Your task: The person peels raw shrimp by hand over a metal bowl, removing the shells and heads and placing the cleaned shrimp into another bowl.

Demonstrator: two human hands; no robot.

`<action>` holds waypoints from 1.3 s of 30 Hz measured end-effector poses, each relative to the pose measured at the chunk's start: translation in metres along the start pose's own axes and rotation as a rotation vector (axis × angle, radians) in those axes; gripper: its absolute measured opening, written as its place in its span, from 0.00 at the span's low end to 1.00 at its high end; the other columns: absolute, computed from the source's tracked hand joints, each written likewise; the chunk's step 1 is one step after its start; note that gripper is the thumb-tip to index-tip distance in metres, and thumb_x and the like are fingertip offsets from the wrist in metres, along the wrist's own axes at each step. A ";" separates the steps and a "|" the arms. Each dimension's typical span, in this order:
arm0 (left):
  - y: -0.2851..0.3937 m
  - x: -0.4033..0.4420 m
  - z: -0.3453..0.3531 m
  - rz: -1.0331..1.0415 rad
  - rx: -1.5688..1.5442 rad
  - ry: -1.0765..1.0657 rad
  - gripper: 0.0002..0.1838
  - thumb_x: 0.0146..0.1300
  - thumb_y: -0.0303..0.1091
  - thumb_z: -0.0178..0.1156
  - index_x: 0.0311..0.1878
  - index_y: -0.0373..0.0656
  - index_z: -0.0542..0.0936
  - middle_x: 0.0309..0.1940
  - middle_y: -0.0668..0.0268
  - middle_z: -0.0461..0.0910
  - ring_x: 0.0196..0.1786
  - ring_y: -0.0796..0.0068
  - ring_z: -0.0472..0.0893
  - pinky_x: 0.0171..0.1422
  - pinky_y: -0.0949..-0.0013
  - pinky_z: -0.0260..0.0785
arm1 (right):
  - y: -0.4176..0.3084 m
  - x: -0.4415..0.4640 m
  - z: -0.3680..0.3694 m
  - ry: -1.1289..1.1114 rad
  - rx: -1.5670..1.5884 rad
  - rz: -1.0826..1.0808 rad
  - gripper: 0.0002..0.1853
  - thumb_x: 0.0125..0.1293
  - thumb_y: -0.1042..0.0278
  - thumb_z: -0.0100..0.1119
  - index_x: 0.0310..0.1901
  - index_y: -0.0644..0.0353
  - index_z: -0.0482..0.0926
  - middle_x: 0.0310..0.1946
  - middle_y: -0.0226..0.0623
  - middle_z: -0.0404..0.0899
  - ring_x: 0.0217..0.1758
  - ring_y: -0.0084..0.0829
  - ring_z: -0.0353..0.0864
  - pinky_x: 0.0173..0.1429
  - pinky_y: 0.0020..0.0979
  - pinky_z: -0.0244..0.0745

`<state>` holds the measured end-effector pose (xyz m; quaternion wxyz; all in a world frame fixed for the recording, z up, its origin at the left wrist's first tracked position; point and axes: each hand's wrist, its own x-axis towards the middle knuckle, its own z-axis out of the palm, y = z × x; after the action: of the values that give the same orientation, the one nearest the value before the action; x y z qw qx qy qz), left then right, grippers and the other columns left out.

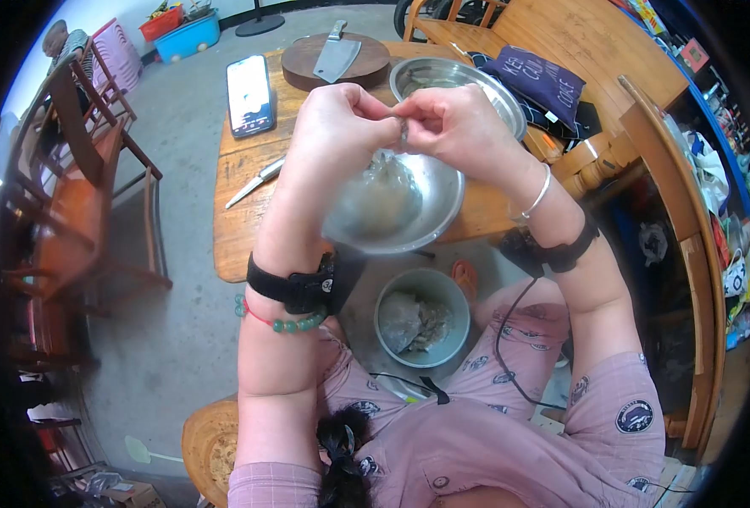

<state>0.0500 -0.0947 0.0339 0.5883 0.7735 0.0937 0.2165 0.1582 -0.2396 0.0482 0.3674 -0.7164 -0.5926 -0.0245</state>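
My left hand (341, 123) and my right hand (455, 127) meet over the table, thumbs and fingertips pinched together. Between them is a small greyish, shrimp-like piece (404, 133), mostly covered by the fingers. Below the hands stands a steel bowl (447, 203) with cloudy liquid and pale, glistening contents that I cannot make out clearly. A second steel bowl (514, 114) sits behind my right hand, partly hidden by it. Under the table edge, between my legs, a bucket (423, 360) holds a clear plastic bag and greyish scraps.
On the wooden table (243, 229) are a phone (250, 97), a knife (260, 179) partly behind my left forearm, and a round chopping board (303, 63) bearing a cleaver (338, 57). Wooden chairs (87, 212) and a seated person are at left. A bench with a purple cushion (537, 83) stands at right.
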 end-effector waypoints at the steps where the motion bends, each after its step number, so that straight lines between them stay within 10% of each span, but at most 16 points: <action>1: 0.002 -0.001 0.000 -0.002 -0.024 -0.010 0.11 0.52 0.26 0.67 0.38 0.31 0.81 0.29 0.62 0.83 0.31 0.78 0.83 0.36 0.76 0.73 | 0.001 0.001 -0.001 -0.001 0.009 0.018 0.11 0.58 0.72 0.61 0.40 0.69 0.83 0.27 0.45 0.84 0.31 0.30 0.87 0.38 0.27 0.81; 17: -0.006 0.003 -0.003 0.006 -0.045 -0.012 0.12 0.52 0.27 0.68 0.38 0.32 0.81 0.29 0.63 0.83 0.32 0.77 0.82 0.36 0.76 0.73 | 0.001 -0.004 -0.001 -0.105 0.513 0.217 0.12 0.65 0.80 0.54 0.49 0.74 0.78 0.39 0.42 0.84 0.40 0.26 0.86 0.47 0.27 0.83; 39: -0.007 0.000 0.004 0.088 0.204 0.151 0.12 0.45 0.30 0.67 0.31 0.31 0.82 0.26 0.59 0.84 0.30 0.76 0.83 0.36 0.74 0.75 | -0.001 -0.003 0.003 -0.137 0.345 0.193 0.16 0.62 0.81 0.56 0.52 0.72 0.77 0.42 0.39 0.84 0.46 0.24 0.84 0.50 0.25 0.81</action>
<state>0.0527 -0.0964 0.0264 0.4877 0.8142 0.1252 0.2893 0.1551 -0.2401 0.0455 0.4443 -0.6964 -0.5401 0.1613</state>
